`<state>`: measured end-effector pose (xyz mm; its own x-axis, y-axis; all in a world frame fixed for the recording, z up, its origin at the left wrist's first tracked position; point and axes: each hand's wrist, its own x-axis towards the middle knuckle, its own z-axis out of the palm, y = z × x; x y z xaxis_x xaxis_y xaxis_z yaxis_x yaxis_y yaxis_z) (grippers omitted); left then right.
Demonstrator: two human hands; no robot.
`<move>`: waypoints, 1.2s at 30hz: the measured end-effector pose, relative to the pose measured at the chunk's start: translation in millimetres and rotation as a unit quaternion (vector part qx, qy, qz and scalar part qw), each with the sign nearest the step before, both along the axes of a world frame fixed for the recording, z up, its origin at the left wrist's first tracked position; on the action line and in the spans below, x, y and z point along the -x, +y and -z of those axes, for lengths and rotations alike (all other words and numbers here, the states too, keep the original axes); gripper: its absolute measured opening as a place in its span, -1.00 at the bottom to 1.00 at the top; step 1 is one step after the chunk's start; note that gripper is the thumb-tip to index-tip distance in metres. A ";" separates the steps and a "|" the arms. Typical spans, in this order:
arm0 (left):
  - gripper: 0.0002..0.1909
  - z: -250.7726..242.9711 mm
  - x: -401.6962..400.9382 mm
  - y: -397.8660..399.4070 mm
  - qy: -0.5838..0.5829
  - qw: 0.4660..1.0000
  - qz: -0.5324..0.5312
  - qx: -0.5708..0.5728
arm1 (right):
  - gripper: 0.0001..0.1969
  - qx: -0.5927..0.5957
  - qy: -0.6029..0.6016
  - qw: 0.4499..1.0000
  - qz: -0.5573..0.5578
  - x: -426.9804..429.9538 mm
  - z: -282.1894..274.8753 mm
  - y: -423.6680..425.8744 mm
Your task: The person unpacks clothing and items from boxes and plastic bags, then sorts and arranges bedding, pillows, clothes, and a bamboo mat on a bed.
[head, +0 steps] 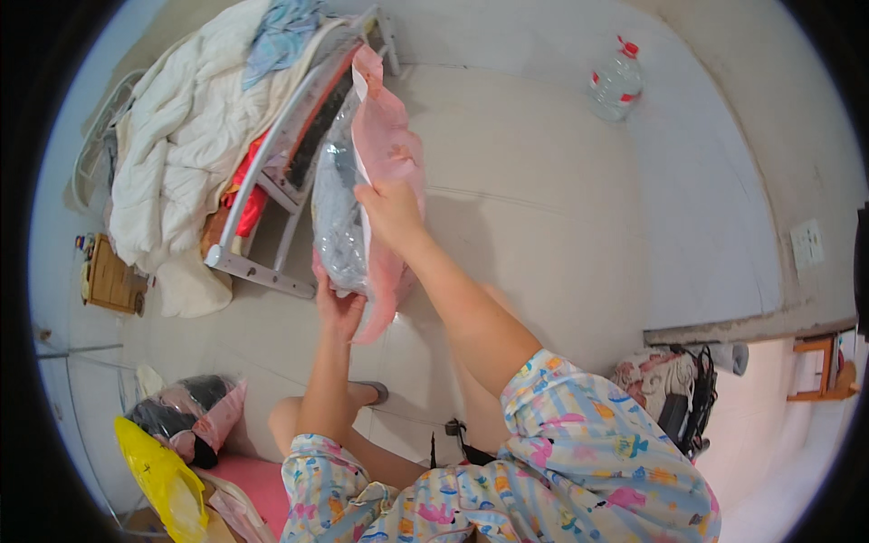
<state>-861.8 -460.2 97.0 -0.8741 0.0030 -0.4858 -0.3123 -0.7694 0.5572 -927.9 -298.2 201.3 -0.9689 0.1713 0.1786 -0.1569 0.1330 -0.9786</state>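
Held up in front of me is a pink plastic bag (pixel 390 136) with a clear front, and grey folded fabric (pixel 337 217) shows inside it. My right hand (pixel 390 210) grips the bag's side edge, thumb on the clear face. At the bottom end, my left hand (pixel 339 302) holds the lower corner from beneath, its fingers partly hidden by the bag. The bag stands roughly upright in the view, its pink side turned to the right.
A metal-framed bed (pixel 251 268) with a white quilt (pixel 197 136) is at the left. A large plastic bottle (pixel 616 85) stands by the wall. Another filled bag (pixel 197 410) and a yellow plastic bag (pixel 159 475) lie lower left. Bundled items (pixel 658 387) sit at the right.
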 end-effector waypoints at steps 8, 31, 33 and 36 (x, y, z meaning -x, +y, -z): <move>-0.54 -77.6 -29.2 105.4 0.036 0.972 0.183 -0.141 | -0.66 0.045 0.096 0.990 0.090 -77.7 -74.9 125.9; -0.44 -40.0 -225.0 425.4 -0.103 0.796 0.596 -0.010 | -0.58 -0.116 -0.202 0.891 0.389 -355.2 5.0 453.4; -0.53 -38.8 -214.0 412.8 -0.106 0.801 0.589 -0.019 | -0.65 -0.285 -0.259 0.824 0.415 -355.3 -10.2 433.2; -0.47 -47.6 -196.0 383.6 -0.089 0.788 0.610 -0.011 | -0.66 -0.411 -0.133 0.739 0.516 -358.6 -2.1 405.0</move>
<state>-665.8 -76.5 144.6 -0.1336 0.7976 -0.5882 -0.8978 0.1539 0.4127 -569.3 106.8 203.4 -0.4169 0.7834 0.4608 0.6275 0.6149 -0.4777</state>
